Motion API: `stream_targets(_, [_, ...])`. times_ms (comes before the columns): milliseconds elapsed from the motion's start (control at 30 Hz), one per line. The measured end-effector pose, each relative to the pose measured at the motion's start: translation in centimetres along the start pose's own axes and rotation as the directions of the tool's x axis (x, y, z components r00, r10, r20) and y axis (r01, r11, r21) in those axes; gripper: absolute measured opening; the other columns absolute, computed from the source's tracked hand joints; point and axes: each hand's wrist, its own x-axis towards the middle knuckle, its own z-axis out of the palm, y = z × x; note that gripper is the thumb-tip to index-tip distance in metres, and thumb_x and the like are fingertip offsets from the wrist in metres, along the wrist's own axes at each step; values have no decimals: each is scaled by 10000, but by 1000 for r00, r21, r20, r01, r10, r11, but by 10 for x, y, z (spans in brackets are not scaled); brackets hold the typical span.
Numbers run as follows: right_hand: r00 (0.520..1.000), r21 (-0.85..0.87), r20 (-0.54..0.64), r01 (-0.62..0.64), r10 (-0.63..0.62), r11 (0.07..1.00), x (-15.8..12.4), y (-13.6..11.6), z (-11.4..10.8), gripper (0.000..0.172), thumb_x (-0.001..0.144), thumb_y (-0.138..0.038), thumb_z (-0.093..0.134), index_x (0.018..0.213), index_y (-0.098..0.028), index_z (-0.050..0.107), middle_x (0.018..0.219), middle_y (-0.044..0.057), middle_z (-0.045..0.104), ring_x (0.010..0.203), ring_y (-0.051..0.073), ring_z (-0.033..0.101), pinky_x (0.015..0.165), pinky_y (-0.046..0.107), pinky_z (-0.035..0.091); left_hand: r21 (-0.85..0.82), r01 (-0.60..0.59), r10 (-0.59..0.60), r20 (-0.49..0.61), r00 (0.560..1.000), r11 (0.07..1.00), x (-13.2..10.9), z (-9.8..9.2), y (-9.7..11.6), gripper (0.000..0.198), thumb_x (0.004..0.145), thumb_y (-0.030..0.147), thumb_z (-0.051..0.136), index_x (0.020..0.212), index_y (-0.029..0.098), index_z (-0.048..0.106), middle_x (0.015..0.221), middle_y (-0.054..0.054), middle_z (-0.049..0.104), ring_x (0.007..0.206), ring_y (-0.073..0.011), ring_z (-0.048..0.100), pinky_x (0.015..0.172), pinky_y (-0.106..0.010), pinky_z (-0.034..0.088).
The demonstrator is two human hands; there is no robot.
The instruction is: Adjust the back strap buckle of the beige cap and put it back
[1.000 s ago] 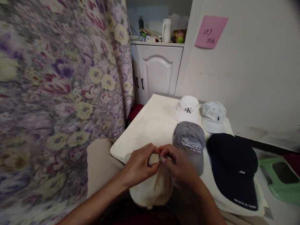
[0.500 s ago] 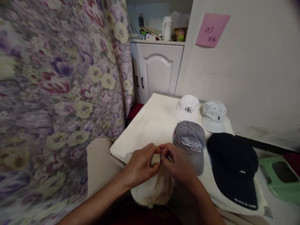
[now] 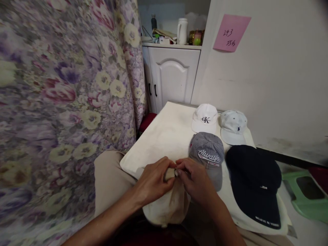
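Note:
A cream baseball cap (image 3: 166,207) hangs in front of me at the near edge of the table, its back strap (image 3: 169,174) uppermost. My left hand (image 3: 156,177) is closed on the strap, thumb and fingers on either side of it. At the strap's end sits a small metal buckle (image 3: 175,172). My right hand (image 3: 193,177) pinches at the strap end beside this buckle; its fingertips partly cover what they grip. Just beyond my right hand lies a grey cap (image 3: 207,153) with white "Always" lettering.
On the cream-covered table (image 3: 159,136) lie a white cap (image 3: 205,118), a pale blue cap (image 3: 233,126) and a large navy cap (image 3: 255,181). A floral curtain (image 3: 64,102) hangs at left. A green stool (image 3: 307,194) stands at right, a cabinet (image 3: 174,75) behind.
My right hand has shifted slightly at the buckle, and its fingers have changed position on the strap end. The left hand and the cap stay about where they were.

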Motion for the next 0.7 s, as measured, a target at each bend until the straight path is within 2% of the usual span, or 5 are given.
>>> stream_targets(200, [997,103,-19,-70,73,992,-1,1,4,179,817,-35,572,765,-204,601,956,45,723,895,192,670,804,332,491,-19,-5,5,6,1000,1000,-1,0,0,230,775,167,611,991,232,565,968,0,645,901,-207,627,761,-337,452])
stream_targets(500, [998,-84,54,-16,21,996,-2,-3,-1,186,846,-26,521,804,-191,595,883,50,663,816,190,620,753,330,448,-19,-1,2,18,1000,1000,-1,3,3,241,752,144,616,968,236,564,941,6,651,874,-201,626,738,-327,438])
stream_targets(700, [996,-96,90,1,8,995,-4,-7,-2,207,874,-24,468,794,-195,551,901,69,626,830,200,604,768,346,456,-40,7,-7,4,1000,999,0,4,2,240,747,139,602,960,242,561,939,10,657,851,-197,622,740,-326,439])
